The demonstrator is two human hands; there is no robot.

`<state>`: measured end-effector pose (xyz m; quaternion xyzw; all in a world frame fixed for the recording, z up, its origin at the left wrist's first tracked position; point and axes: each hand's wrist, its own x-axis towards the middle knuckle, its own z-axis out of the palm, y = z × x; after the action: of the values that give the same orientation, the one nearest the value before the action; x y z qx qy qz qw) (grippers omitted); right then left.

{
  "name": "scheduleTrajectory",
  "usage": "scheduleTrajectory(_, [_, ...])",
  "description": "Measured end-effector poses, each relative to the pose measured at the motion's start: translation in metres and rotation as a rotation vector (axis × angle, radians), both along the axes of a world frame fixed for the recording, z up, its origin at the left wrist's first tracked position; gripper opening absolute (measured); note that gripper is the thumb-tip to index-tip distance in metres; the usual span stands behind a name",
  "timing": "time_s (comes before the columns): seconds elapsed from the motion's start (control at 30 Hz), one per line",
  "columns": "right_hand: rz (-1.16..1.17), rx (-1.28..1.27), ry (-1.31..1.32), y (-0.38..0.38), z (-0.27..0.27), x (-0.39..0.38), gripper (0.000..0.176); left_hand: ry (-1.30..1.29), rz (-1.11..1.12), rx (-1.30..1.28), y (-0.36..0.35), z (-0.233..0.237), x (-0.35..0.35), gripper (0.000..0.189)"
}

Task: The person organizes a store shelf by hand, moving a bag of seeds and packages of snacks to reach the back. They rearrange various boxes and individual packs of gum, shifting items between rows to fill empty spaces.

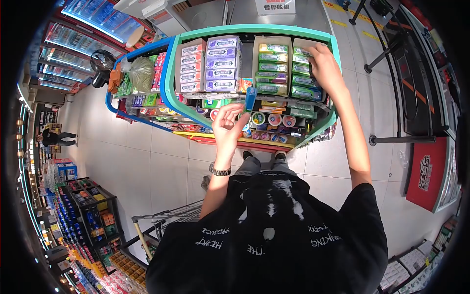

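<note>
My left hand (229, 122), with a dark watch on its wrist, holds a slim blue pack (250, 99) upright between thumb and fingers, in front of the display rack. My right hand (323, 66) reaches to the rightmost box of green gum packs (303, 80); its fingertips are at the top of that box, and whether they grip a pack is hidden. Left of it stands another box of green packs (272, 68). Purple Doublemint packs (222, 63) and pink-white packs (191, 68) fill the boxes farther left. Round tubs (274, 120) sit on the shelf below.
The rack has a green rim (254, 28) and a blue-framed section (171, 73) at left. A shopping cart (161, 218) stands at my left side. Black barrier posts (401, 140) are at the right. Another person (58, 137) stands far left.
</note>
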<state>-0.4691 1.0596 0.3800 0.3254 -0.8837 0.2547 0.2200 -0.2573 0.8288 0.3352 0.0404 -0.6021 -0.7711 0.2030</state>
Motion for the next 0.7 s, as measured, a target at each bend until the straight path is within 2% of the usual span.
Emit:
scheduleTrajectory(0.13, [0.064, -0.063, -0.023, -0.025, 0.024, 0.038, 0.023, -0.048, -0.020, 0.032, -0.016, 0.001, -0.001, 0.033])
scheduleTrajectory(0.27, [0.207, 0.108, -0.163, -0.052, 0.024, 0.067, 0.024, -0.005, -0.071, 0.046, -0.036, 0.009, -0.010, 0.032])
scheduleTrajectory(0.4, [0.151, 0.274, -0.126, -0.057, 0.010, 0.068, 0.028, 0.039, -0.124, 0.079, -0.052, 0.003, -0.014, 0.033])
scheduleTrajectory(0.47, [0.124, 0.289, -0.119, -0.060, 0.005, 0.068, 0.029, 0.033, -0.154, 0.095, -0.059, -0.002, -0.013, 0.033])
scheduleTrajectory(0.53, [0.092, 0.327, 0.017, -0.066, 0.006, 0.071, 0.026, 0.015, -0.180, 0.093, -0.063, -0.004, -0.011, 0.033])
scheduleTrajectory(0.7, [0.021, 0.402, 0.029, -0.073, 0.004, 0.071, 0.026, 0.006, -0.232, 0.109, -0.066, -0.008, -0.011, 0.033])
